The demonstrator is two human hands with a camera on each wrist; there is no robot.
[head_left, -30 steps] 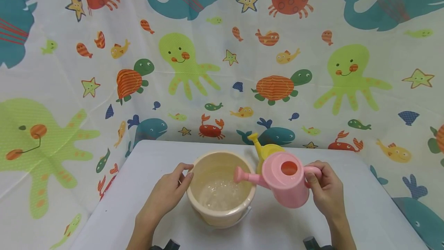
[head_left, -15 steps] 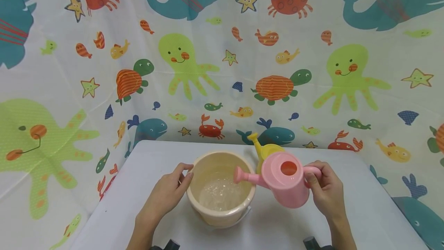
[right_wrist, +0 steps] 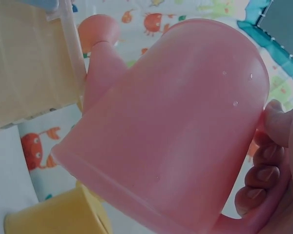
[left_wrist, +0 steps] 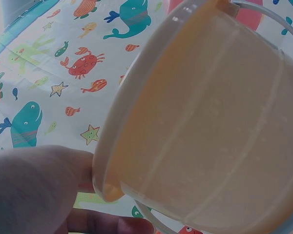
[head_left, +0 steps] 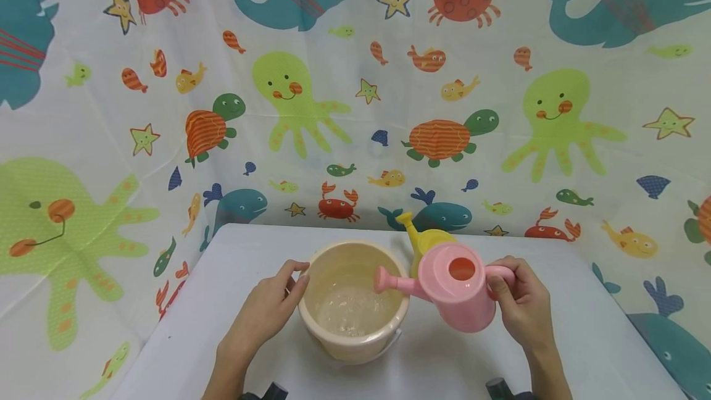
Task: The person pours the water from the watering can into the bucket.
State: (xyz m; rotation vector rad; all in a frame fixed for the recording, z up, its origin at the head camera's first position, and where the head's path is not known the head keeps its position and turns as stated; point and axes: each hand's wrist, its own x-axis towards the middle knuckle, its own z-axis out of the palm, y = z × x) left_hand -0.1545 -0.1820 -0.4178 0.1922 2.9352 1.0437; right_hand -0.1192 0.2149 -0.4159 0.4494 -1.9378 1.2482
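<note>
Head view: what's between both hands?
In the head view: beige bucket, its rim held by the left hand, then the pink watering can, gripped by the right hand; a yellow watering can behind the pink one.

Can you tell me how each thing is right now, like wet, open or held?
Cream round plastic bucket: upright, open at the top.
Clear water: inside the bucket, rippled.
Pink plastic watering can: held, top hole open, spout over the bucket.
Yellow plastic watering can: on the white table, partly hidden.
Left hand: holding the bucket's rim.
Right hand: gripping the pink can's handle.
</note>
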